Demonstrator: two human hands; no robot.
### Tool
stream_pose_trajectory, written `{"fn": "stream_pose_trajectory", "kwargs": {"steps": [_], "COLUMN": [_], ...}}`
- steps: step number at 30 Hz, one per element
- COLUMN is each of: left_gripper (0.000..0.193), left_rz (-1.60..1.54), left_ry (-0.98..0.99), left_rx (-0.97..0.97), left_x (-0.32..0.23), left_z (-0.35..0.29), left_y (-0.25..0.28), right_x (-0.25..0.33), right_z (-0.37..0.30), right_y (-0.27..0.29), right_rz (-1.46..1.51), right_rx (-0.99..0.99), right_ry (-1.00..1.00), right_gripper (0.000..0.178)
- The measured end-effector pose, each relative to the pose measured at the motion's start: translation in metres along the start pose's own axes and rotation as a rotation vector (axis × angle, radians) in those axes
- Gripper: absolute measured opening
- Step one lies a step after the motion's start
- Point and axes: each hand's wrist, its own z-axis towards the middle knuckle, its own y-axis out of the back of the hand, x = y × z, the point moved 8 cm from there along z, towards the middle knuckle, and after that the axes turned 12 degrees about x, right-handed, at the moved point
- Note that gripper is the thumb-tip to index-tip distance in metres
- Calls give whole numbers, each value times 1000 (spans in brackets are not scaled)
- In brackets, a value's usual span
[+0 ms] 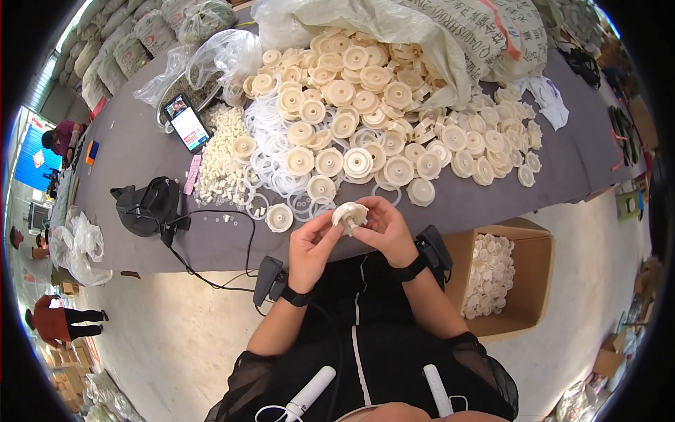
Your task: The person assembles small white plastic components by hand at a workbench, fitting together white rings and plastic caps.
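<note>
Just over the table's near edge, a round cream plastic part with a short stem (349, 215) is held between both hands. My left hand (311, 243) pinches it from the left with thumb and fingers. From the right, the fingertips of my right hand (385, 228) close on the same part. Beyond them lies a big heap of similar cream round plastic parts (357, 100). White plastic rings (271, 144) are piled along the heap's left side. One cream disc (279, 218) rests near the edge, left of my hands.
Small cream pieces (223, 141) lie farther left, by a phone (186, 124) leaning on a metal bowl. A black bag (149, 206) with cables sits at the left. Woven sacks (492, 35) stand behind the heap. A cardboard box (524, 281) with white parts is below right.
</note>
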Motion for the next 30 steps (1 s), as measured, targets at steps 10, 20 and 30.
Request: {"fn": "stream_pose_trajectory", "kwargs": {"steps": [10,20,30], "left_gripper": [27,26,28], "left_rz": [53,-10,260], "left_ry": [-39,-24,-98], "left_rx": [53,66,90], "left_x": [-9,-10,-23], "left_z": [-4,-4,-3], "left_y": [-11,-17,-23], "right_x": [-2,-3,3], "right_z": [-3,-1,0], "right_y": [-3,-7,-6], "right_rz": [118,197,126], "right_rx": [94,148,152], "right_ry": [-105,-149,-108], "right_gripper": [40,32,30]}}
